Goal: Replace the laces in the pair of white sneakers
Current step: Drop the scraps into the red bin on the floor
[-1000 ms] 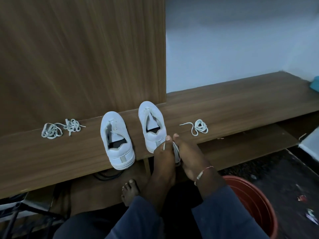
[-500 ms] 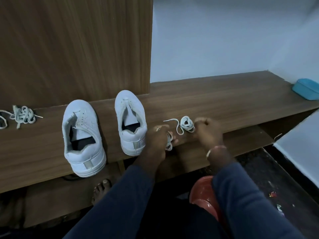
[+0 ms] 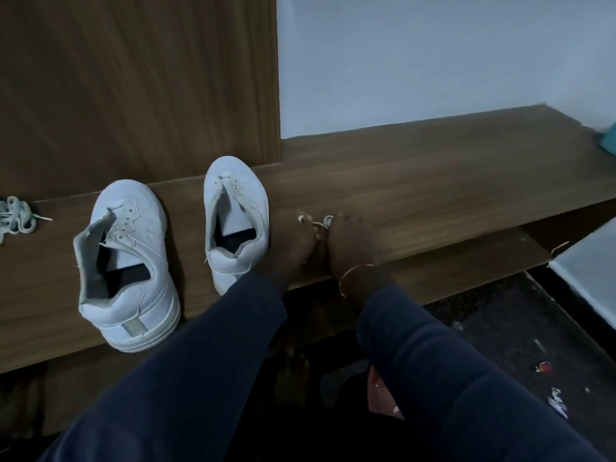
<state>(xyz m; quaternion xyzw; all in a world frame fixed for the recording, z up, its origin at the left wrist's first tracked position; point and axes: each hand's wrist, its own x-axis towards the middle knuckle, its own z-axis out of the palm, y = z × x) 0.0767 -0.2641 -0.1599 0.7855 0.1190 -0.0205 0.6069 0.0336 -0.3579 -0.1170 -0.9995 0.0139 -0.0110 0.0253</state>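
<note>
Two white sneakers stand unlaced on the wooden shelf (image 3: 433, 181), heels toward me: the left sneaker (image 3: 133, 205) and the right sneaker (image 3: 233, 181). Just right of the right sneaker, my left hand (image 3: 293, 248) and my right hand (image 3: 353, 241) lie side by side on the shelf, fingers curled down over white laces. Only a small loop of lace (image 3: 328, 220) peeks out between the fingers; the remainder is hidden under the hands. A tangle of other white laces (image 3: 15, 216) lies at the far left edge.
A tall wooden panel (image 3: 133, 78) rises behind the sneakers, with a pale wall to its right. A blue object (image 3: 608, 141) sits at the shelf's far right. Below are a red bucket (image 3: 380, 395), a dark floor with litter (image 3: 556, 398), and a lower shelf.
My hands moved forward from the shelf's front edge onto its top. My right hand reached the coiled lace and now covers it, and my left hand, carrying its lace, closed in beside it.
</note>
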